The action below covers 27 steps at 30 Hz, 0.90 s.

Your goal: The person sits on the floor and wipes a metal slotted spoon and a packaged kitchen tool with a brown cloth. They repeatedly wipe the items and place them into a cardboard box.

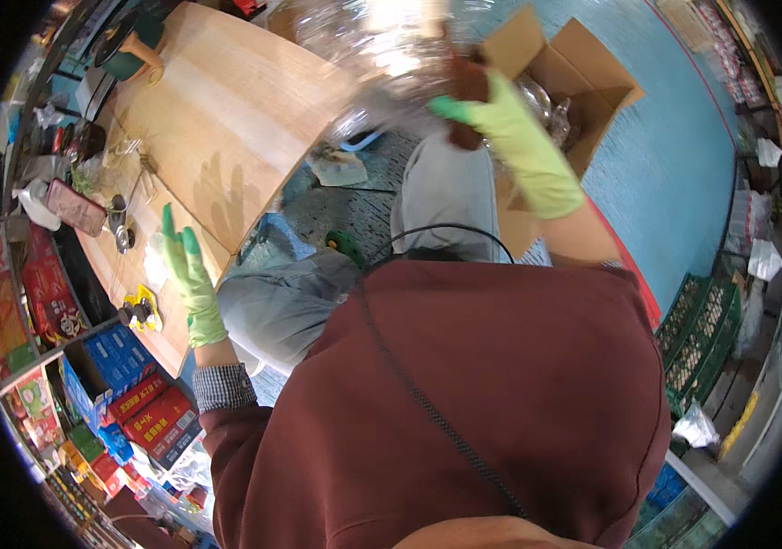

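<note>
My left hand [191,285], in a pale green glove with darker fingertips, is raised over the near part of a wooden table [254,103], fingers apart and holding nothing. Beside it lie a white crumpled piece [156,261] and a yellow packet [144,309] with small dark round things on it. My right hand [501,127], gloved the same way, grips a brown part [468,86] at the side of a large, clear, shiny object [391,51]. Motion blur hides what that object exactly is. It is over the table's right edge and my knee.
An open cardboard box [593,89] with clear rounded items stands on the blue floor [665,171] at right. On the table are a phone [77,207] and a dark green spool-like object [132,51]. Shelves of boxes [158,418] line the left; a green crate [700,336] sits right.
</note>
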Tool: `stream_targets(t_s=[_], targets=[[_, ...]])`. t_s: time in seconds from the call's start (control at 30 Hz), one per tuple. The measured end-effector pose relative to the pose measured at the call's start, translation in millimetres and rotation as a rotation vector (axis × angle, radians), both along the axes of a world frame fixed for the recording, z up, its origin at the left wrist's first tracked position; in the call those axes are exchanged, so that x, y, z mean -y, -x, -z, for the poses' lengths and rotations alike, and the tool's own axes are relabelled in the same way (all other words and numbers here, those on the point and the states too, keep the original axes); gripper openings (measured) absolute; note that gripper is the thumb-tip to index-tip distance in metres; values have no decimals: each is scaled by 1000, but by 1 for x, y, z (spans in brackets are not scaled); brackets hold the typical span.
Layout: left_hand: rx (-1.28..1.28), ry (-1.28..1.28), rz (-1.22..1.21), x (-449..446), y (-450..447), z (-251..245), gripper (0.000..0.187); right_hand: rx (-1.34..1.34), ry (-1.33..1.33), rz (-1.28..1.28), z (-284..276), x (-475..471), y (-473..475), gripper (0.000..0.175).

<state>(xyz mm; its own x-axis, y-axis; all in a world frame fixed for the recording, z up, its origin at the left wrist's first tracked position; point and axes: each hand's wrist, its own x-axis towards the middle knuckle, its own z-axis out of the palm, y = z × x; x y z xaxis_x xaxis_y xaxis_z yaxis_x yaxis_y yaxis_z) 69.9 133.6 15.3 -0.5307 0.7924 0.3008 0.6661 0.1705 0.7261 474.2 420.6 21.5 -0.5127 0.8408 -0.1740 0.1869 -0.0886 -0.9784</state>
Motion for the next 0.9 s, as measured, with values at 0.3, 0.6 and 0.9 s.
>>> stream_targets(t_s=[0.3,0.6,0.9], targets=[[-130,4,-74,-6,10,44,49,202,-349,412,65,-85,-256,63],[-272,151,-64,-15,7,44,47,-239,-349,943,37,-111,-191,39],[-470,209,-144,-18,-8,21,41,-648,9,137,7,-118,69,45]])
